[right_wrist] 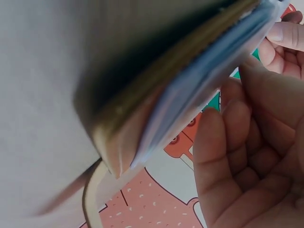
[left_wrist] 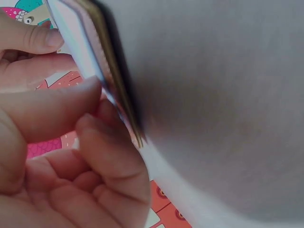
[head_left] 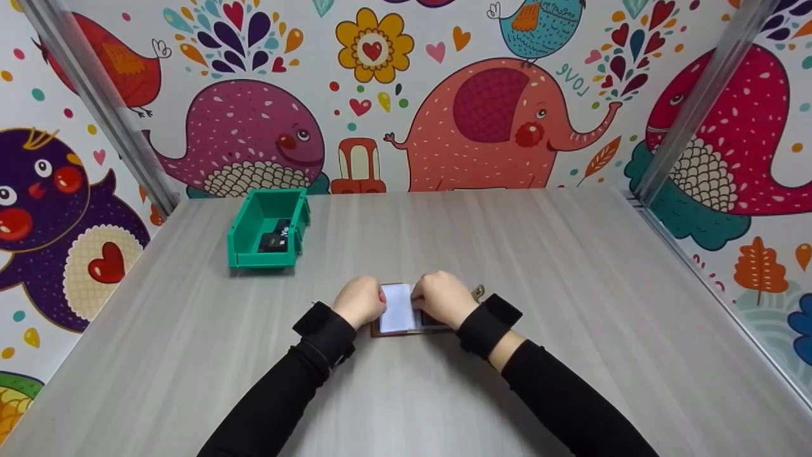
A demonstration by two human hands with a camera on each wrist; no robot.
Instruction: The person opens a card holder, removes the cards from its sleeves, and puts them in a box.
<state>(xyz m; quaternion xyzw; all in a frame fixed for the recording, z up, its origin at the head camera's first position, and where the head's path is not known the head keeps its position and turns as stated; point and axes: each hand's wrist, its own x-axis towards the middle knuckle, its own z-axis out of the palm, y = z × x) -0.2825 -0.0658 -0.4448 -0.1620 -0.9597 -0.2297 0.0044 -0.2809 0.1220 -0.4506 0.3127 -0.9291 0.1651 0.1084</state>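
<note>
A small brown-covered card holder [head_left: 396,309] lies open on the table, with whitish plastic sleeves inside and a dark patch on its right half. At its left edge my left hand [head_left: 360,301] pinches the sleeves between thumb and forefinger; the left wrist view shows this hand [left_wrist: 71,152] with its other fingers curled. My right hand [head_left: 446,298] pinches a sleeve near the middle, covering much of the right half. In the right wrist view, the right hand's thumb [right_wrist: 270,90] meets the sleeves [right_wrist: 209,71]. A strap with a metal snap [head_left: 478,292] sticks out at the right.
A green open-front bin [head_left: 238,251] stands at the back left of the table, holding dark cards [head_left: 274,241]. Printed cartoon panels [head_left: 374,108] wall the table at the back and both sides, with metal posts in the corners.
</note>
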